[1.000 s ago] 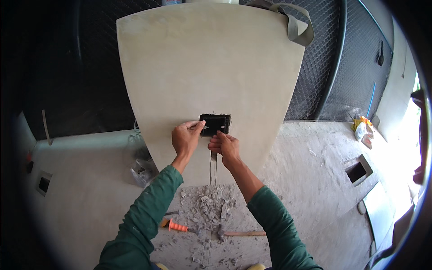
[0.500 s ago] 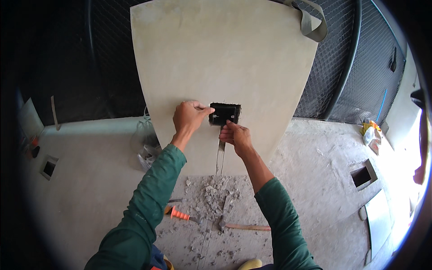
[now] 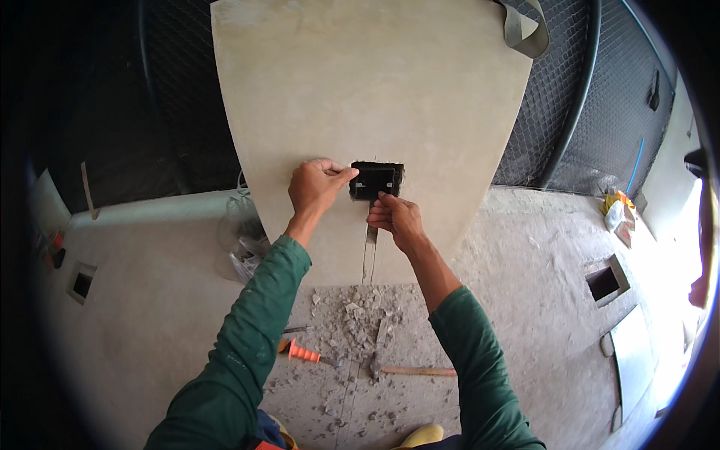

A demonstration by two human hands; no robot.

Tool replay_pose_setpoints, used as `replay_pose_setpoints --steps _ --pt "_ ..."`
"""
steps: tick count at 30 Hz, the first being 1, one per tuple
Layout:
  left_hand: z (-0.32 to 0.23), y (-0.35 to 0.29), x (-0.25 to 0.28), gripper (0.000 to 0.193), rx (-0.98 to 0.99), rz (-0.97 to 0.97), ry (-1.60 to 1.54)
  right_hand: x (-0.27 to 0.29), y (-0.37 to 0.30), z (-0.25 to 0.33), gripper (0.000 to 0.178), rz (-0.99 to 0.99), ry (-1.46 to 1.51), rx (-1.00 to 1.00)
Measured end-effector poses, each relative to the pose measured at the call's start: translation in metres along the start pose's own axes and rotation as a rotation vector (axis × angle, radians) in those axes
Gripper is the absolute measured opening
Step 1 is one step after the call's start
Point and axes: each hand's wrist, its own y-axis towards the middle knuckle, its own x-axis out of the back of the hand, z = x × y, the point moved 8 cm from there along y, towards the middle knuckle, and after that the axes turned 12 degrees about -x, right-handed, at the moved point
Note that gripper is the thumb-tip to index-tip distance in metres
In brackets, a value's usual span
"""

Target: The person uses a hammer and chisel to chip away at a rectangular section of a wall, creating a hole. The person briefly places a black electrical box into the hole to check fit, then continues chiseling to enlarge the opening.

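Note:
A black electrical box [image 3: 375, 182] with small light-coloured screw tabs sits in a rectangular hole cut into the pale plastered wall [image 3: 360, 97]. My left hand [image 3: 315, 187] pinches the box at its upper left edge, thumb and forefinger pressed together. At the lower edge, my right hand [image 3: 399, 219] grips the box between thumb and curled fingers. A dark gap shows between the box and the hole's top and right sides. Below the hole, a narrow cut groove [image 3: 370, 251] runs down the wall toward the floor.
Broken plaster rubble [image 3: 360, 315] lies at the wall's foot. Nearby are a chisel with an orange grip [image 3: 303, 352] and a wooden-handled hammer [image 3: 416, 370]. A clear plastic bag [image 3: 244, 240] stands left of the wall. Square floor openings [image 3: 603, 283] lie at both sides; black netting [image 3: 555, 97] hangs behind.
The view has shifted slightly, so the hole appears higher. The box has moved a little within the hole, with more gap showing above it. Both hands stay on it.

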Motion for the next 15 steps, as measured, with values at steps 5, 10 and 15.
replay_pose_setpoints --steps 5,10,15 --pt "-0.0031 -0.0004 0.0012 0.031 -0.034 -0.003 0.017 -0.0002 -0.0013 0.0017 0.030 -0.009 0.019 -0.018" --pt "-0.0011 -0.0008 0.0003 0.030 -0.018 0.002 0.013 -0.0007 -0.0020 0.0015 0.028 -0.031 0.016 -0.042" --pt "-0.0013 -0.0010 0.0000 0.028 -0.011 0.001 0.031 -0.0024 -0.0048 0.0037 0.027 -0.035 0.022 -0.038"
